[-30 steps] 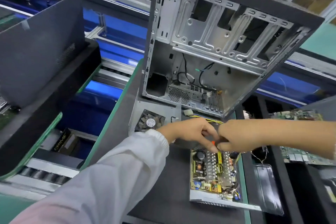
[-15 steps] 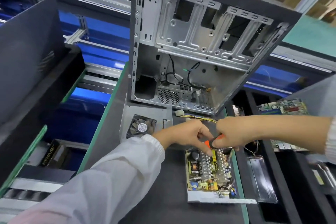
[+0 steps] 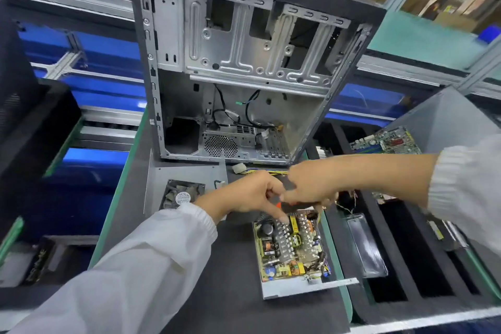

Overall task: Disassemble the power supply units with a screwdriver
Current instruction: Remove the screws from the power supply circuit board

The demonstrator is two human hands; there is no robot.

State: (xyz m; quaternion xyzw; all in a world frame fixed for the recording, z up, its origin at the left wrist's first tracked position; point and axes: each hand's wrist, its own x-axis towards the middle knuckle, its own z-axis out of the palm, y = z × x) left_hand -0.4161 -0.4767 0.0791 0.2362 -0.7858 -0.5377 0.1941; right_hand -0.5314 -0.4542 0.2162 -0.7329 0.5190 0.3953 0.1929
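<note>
Dark grey mat [image 3: 217, 293], opened power supply unit [image 3: 291, 249], right hand [image 3: 311, 187] gripping screwdriver [image 3: 292, 204], left hand [image 3: 249, 195] fingers curled beside it, factory benches.

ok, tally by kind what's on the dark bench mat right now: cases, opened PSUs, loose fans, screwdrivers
Computer case, upright and open: 1
Opened power supply unit, board exposed: 1
Loose fan on the grey cover plate: 1
Screwdriver, orange and black handle, gripped by the right hand, left hand beside it: 1
Total: 4

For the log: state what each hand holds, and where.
Right hand grips the screwdriver by its orange-black handle. Left hand holds nothing clearly; its fingertips steady the tool.
</note>
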